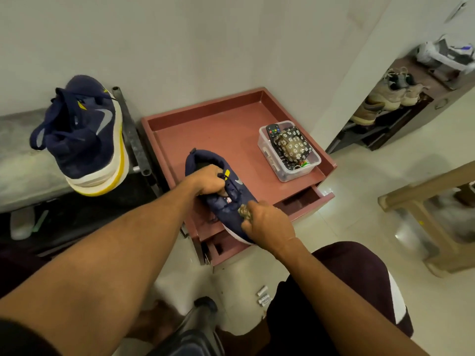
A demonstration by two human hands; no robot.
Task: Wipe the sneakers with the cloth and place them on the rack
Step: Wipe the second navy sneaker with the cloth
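Note:
A navy sneaker (205, 163) with a grey swoosh lies on the reddish cabinet top (218, 129), toe toward me. My left hand (209, 183) grips it at the tongue and laces. My right hand (270, 224) presses a small crumpled cloth (244, 210) against the toe area. The second navy sneaker (84, 134), with a white and yellow sole, rests on its side on the grey rack surface (20, 163) at the left.
A clear plastic box (290, 173) with a remote and a floral pouch stands on the cabinet's right side. A drawer (303, 199) below is pulled partly out. A shoe rack (385, 106) with beige shoes stands far right. My knee (347, 278) is at lower right.

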